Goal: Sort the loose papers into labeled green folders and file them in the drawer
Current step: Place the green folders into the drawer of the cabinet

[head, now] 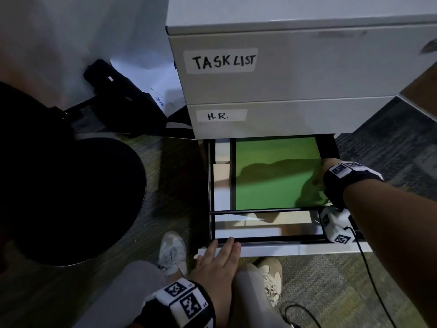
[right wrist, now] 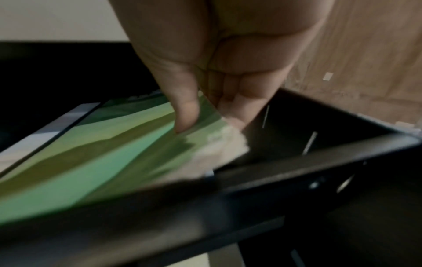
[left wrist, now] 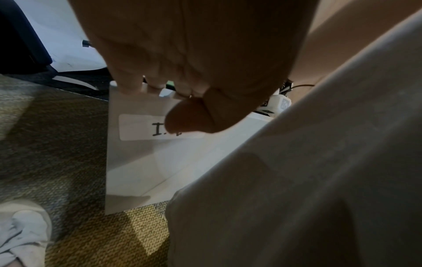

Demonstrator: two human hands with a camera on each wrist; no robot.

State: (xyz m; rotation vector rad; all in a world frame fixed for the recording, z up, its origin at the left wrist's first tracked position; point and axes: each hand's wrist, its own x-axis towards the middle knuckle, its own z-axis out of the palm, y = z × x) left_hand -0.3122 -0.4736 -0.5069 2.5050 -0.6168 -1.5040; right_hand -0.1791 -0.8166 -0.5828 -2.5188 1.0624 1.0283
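Green folder [head: 272, 176] in open drawer [head: 283, 248], right hand [right wrist: 205, 101] pinching it; left hand [head: 217, 261] flat on drawer front.

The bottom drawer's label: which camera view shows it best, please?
The left wrist view: the label faces that camera, reading "I." before the left hand's thumb covers the rest. The head and right wrist views don't show it.
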